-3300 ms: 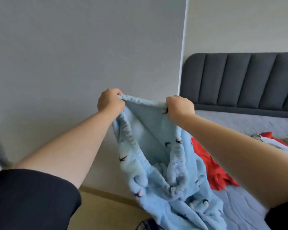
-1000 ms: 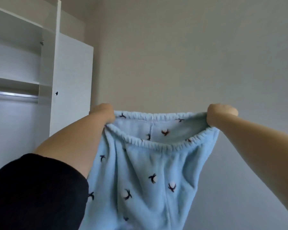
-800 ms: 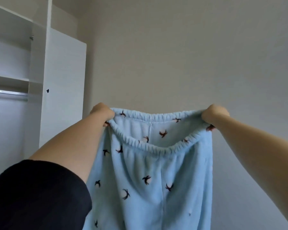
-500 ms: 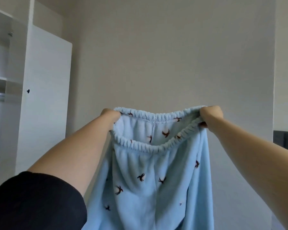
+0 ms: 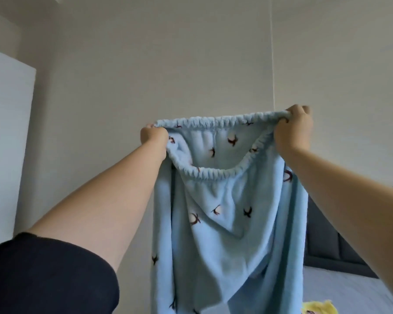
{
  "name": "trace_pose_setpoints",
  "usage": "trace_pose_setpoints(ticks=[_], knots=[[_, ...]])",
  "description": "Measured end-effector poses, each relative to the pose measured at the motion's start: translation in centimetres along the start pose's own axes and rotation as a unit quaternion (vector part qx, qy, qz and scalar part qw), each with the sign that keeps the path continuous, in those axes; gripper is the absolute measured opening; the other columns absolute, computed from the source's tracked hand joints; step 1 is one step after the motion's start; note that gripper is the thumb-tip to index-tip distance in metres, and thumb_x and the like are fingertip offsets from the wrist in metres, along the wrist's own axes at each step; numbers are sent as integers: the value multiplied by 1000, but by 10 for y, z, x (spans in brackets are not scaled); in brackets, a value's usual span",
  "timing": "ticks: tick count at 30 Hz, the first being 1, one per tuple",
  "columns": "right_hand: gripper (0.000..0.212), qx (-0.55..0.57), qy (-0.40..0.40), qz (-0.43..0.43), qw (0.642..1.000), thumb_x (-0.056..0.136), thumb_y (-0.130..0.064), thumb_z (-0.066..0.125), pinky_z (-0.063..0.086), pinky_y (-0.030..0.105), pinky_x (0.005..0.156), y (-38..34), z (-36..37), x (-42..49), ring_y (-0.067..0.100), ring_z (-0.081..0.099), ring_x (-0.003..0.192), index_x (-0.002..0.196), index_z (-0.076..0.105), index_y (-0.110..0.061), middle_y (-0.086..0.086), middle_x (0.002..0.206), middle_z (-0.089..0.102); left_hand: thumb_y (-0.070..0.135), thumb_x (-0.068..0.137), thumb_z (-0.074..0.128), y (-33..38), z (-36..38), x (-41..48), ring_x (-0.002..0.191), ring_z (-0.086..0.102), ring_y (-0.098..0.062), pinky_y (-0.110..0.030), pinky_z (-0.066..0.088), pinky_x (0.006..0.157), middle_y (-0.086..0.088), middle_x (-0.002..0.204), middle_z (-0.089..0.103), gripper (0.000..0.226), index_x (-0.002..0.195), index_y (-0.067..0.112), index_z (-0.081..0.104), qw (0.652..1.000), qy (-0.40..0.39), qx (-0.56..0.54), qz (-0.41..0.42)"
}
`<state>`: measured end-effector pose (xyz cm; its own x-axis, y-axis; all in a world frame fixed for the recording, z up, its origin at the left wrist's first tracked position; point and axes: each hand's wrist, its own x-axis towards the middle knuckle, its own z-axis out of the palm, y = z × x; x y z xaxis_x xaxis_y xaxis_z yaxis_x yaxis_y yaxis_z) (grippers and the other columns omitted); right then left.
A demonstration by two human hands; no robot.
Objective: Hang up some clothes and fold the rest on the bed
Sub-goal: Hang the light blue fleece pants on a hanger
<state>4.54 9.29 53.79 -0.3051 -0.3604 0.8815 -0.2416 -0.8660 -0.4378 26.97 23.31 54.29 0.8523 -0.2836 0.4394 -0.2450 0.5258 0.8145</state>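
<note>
- My left hand point(image 5: 153, 135) and right hand point(image 5: 292, 130) both grip the waistband point(image 5: 213, 120) of the light blue fleece trousers point(image 5: 225, 223).
- I should hold it level, so the legs hang straight.

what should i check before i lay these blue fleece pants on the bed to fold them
1. Left hand grips one end of the elastic waistband: ok.
2. Right hand grips the other end: ok.
3. Waistband pulled wide between the hands: ok, though the right end sits a little higher.
4. Legs of the light blue fleece pants hang straight and untwisted: cannot tell, the lower part runs out of frame.
5. Free room on the bed: cannot tell; only a corner shows, with a yellow item at the frame's bottom edge.
</note>
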Motion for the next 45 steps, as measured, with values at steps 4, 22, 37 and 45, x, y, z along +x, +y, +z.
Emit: trace_pose_setpoints(ticks=[4,22,37,45], knots=[[21,-56,36,-51,996,81,6,35,32,26,77,28,-41,-6,29,44,97,93,53,4,19,115,46,6,92,47,-28,35,-32,110,59,-30,-28,45,90,-14,118,64,27,114,5,63,988,-39,142,52],[56,-413,-499,255,718,98,-31,36,28,46,107,375,-246,-355,35,25,139,150,16,-22,6,160,-3,13,89,51,-450,83,-381,135,38,-24,-35,36,107,-4,155,25,76,152,25,11,717,-584,357,-131],[47,-236,-313,563,728,91,-44,53,33,19,94,426,-378,-534,7,49,113,135,48,-25,-6,129,56,31,99,32,-581,44,-571,145,11,-22,-47,20,114,-3,156,23,52,149,21,24,569,-653,498,50],[30,-235,-47,609,756,80,-7,44,55,31,78,417,-413,-518,18,65,89,99,66,-14,1,96,68,18,94,38,-556,59,-604,147,2,-25,-64,16,107,0,159,14,59,150,21,19,602,-619,482,147]])
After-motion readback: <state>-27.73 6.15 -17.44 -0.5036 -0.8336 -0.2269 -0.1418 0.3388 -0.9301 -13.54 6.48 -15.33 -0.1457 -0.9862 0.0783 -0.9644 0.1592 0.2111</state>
